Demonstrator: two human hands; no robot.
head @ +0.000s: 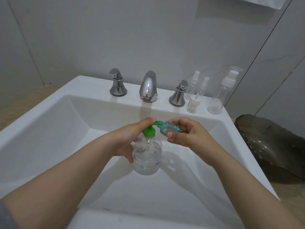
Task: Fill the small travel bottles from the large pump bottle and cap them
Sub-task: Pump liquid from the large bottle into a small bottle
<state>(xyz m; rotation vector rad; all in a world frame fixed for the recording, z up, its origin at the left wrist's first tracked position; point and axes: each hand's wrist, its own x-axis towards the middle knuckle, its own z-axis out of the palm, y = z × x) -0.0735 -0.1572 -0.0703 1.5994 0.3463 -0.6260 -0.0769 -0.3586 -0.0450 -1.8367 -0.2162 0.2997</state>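
Small blue travel bottle [170, 128] held over the sink [49, 129], lying nearly on its side, long axis running left–right with the open neck pointing left and slightly up. Neck meets the green nozzle [157, 123] of the pump bottle [147, 156]; nozzle tip appears to sit at or just inside the mouth, cannot tell how deep. Right hand [186, 134] carries the travel bottle: thumb below, fingers [177, 122] curled over the top, pinching its body. Left hand [132, 138] wraps the pump bottle at the shoulder, fingertip resting on the pump head near the nozzle root; bottle clear, upright, tilted slightly, partly full. Judgement: the press depends on nozzle and neck staying in line; the left hand is the one placed to press, the right to keep the mouth against the tip. Risk: a downward press lowers the nozzle and may pull it off the mouth, spilling into the basin. Beyond: spout [148, 86] and two handles [117, 83] at the sink's back edge, well apart from the hands. At the right rear corner, clear empty bottles [219, 96] with white spray tops and a loose white cap [193, 103], uncapped work yet to do. Dark dish [270, 142] on the desk to the right. Nothing stands between hands and basin.
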